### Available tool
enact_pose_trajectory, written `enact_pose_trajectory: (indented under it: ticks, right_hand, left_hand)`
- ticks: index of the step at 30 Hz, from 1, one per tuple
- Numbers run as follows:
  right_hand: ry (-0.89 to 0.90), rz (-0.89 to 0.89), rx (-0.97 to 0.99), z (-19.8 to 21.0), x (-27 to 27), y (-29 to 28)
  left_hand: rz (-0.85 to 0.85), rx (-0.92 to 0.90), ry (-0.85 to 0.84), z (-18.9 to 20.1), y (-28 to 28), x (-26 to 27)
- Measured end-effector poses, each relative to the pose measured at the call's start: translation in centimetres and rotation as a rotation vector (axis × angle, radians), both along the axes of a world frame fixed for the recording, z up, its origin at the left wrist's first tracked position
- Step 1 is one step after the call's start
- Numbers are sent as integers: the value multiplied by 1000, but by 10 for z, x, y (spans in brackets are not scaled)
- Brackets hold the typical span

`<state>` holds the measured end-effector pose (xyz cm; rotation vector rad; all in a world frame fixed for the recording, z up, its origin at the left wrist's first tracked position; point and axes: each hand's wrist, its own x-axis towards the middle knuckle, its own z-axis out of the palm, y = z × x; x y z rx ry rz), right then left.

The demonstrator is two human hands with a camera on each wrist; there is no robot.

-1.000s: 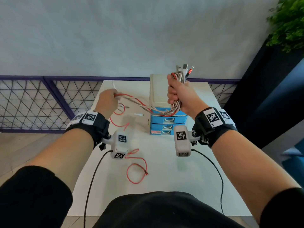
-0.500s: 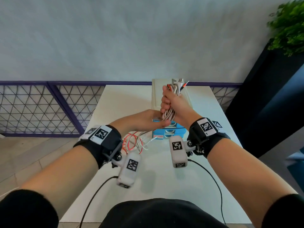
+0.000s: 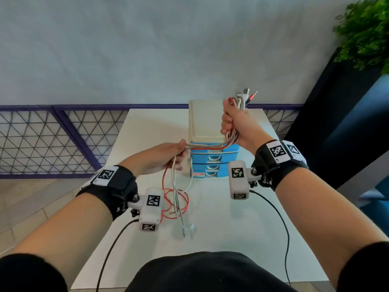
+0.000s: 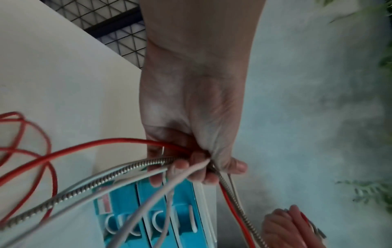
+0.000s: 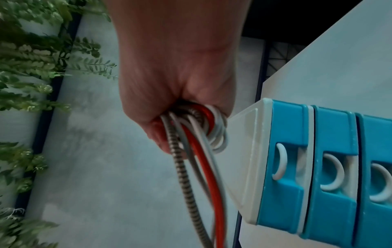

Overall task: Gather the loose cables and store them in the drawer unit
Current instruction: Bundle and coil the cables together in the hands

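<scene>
Cable tails [image 3: 175, 204]: trailing on the desk [image 3: 242, 239] at 6 o'clock, awaiting coiling. Left hand [image 3: 166, 155]: fingers pinching the strands, feeding slack. Right hand [image 3: 235, 125]: clenching the cable bundle [image 3: 240, 102] upright, anchoring loops. Drawer unit [image 3: 212, 163]: standing at 12 o'clock, drawers appearing shut.

I can read no words, brands or numbers anywhere. The only signs are black-and-white square code markers on the wrist straps [image 3: 277, 151] and wrist cameras [image 3: 237, 172]. A small red-and-white label [image 3: 197, 174] sits low on the drawer unit [image 3: 212, 163], too blurred to read.
</scene>
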<state>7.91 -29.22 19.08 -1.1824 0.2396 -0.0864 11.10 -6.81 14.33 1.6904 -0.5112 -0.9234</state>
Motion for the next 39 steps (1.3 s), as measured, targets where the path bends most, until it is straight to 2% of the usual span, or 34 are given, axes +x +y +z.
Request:
enact_pose_trajectory:
  ticks: [5,7,11,16,19,22,24,26,28,31,33,36,39]
  right_hand:
    - [40,150,-239,-4,-4,9]
    - [77,240,-266,-7,-5,12]
    - [193,453,-230,-8,-11,20]
    - [233,685,-148,-6,-17,27]
    - [220,640,-240,-3,-20,26]
    - [177,561,-458,-6,-19,24]
    - [160,464,-507,-9,-15,21]
    - [139,338,-493,-11,-11,17]
    - [131,250,-468,-13,-8,12]
    - [111,150,-460,-19,-4,11]
    - [101,109,-395,-21,0,12]
    - [105,148,-265,-21,1,16]
    - [121,188,-202,-19,0,22]
  left_hand:
    - [131,111,-543,10,-6,11]
    - [169,116,-695,13,-10,15]
    - [162,99,-849,17,-16,18]
    - [161,60,-963,16,-23,13]
    - [155,84,-861,17,-24,14]
    - [176,101,-453,24,-27,12]
    - [146,79,-133,30,-25,10]
    - [57,65,37,35,-19,7]
    - [-8,16,108,35,-14,6]
    - [-37,-93,96,30,-15,5]
    - [-10,-112,-26,26,-20,2]
    - [95,-85,-236,25,-33,-5]
    - [103,-38,-415,26,-46,-18]
